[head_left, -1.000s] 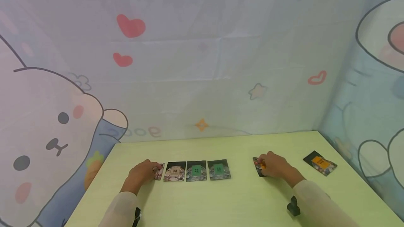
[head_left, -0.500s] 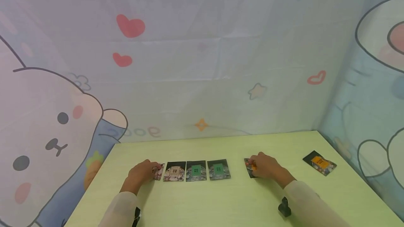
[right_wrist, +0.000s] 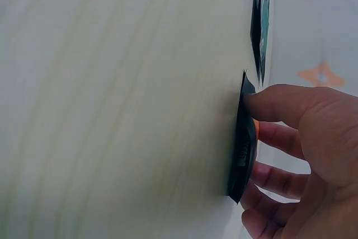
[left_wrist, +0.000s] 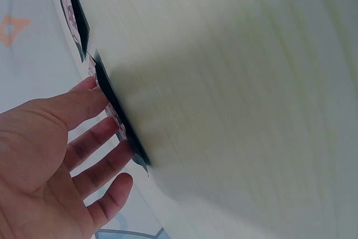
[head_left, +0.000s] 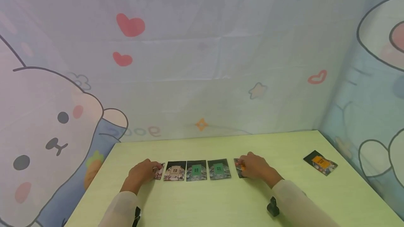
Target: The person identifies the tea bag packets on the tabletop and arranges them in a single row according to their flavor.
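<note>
My left hand (head_left: 140, 173) is at the left end of a row of small flat packets and covers much of a pink-patterned packet (head_left: 160, 171). In the left wrist view its thumb and fingers hold that packet (left_wrist: 120, 118) low at the table. Beside it lie a packet with a beige label (head_left: 174, 171) and two with green labels (head_left: 196, 170) (head_left: 219, 169). My right hand (head_left: 256, 166) holds a black packet with an orange label (head_left: 238, 168) just right of the row. In the right wrist view the thumb presses this packet's (right_wrist: 244, 144) near edge, with fingers on its far side.
Another orange-labelled packet (head_left: 320, 163) lies slanted near the right edge of the pale yellow-green table (head_left: 195, 202). A cartoon-printed cloth (head_left: 202, 62) stands behind the table and along its sides.
My right hand has moved left along the table with the orange-labelled packet, closer to the green-labelled one. The left hand and the other packets have stayed in place.
</note>
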`<state>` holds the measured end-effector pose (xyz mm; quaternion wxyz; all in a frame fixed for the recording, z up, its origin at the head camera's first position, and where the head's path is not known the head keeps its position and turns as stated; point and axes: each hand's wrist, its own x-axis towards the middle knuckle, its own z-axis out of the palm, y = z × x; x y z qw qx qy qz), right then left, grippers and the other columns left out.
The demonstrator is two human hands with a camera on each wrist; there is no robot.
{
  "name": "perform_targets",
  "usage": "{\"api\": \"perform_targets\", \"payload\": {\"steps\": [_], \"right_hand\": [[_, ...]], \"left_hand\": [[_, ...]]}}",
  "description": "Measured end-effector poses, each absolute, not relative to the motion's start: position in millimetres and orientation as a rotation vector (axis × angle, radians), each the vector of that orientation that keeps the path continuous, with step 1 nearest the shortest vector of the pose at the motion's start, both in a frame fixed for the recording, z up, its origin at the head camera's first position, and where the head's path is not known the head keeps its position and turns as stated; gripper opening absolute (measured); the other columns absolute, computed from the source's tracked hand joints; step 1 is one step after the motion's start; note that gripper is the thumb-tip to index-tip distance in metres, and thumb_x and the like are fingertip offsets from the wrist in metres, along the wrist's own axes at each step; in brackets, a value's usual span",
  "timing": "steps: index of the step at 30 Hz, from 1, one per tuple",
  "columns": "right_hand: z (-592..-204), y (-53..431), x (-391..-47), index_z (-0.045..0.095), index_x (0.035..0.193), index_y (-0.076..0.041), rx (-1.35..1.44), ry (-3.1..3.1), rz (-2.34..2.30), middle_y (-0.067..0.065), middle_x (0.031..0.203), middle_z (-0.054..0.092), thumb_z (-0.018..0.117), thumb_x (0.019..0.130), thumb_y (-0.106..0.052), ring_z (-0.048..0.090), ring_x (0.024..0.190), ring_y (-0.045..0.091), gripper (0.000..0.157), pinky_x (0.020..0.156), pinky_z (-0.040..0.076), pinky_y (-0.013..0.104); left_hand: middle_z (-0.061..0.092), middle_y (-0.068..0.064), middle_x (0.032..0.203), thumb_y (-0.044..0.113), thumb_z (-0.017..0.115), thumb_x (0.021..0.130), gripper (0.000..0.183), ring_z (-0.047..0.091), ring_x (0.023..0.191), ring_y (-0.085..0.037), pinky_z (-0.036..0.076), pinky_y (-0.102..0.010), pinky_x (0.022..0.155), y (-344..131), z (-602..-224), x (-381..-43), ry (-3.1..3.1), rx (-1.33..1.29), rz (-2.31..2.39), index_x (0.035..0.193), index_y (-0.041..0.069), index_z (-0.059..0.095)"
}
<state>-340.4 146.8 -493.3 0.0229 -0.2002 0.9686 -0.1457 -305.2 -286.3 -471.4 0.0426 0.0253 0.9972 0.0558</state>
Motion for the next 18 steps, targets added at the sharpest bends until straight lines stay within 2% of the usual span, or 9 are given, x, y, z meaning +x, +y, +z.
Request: {"api": "perform_targets", "payload": {"steps": [7,18], "right_hand": [[-494,137,-341,0.072,0.109,-0.012,-0.614,3.009,-0.462,0.006,0.089,0.055,0.076,0.080,-0.015,0.047,0.072,0.019,0.029,0.059,0.041,0.034],[-499,129,-346,0.072,0.113,-0.014,-0.595,3.024,-0.423,0.004,0.088,0.054,0.077,0.083,-0.019,0.048,0.071,0.018,0.031,0.058,0.044,0.036]], "left_hand": [[0.065,-0.013,0.109,0.013,0.062,0.099,0.028,0.067,0.094,-0.032,0.058,-0.052,0.081,-287,-473,-308,3.049,0.077,0.153,0.122,0.024,0.074],[0.066,-0.014,0.110,0.013,0.062,0.099,0.028,0.068,0.099,-0.034,0.057,-0.053,0.084,-287,-472,-306,3.049,0.087,0.176,0.122,0.023,0.074]]}}
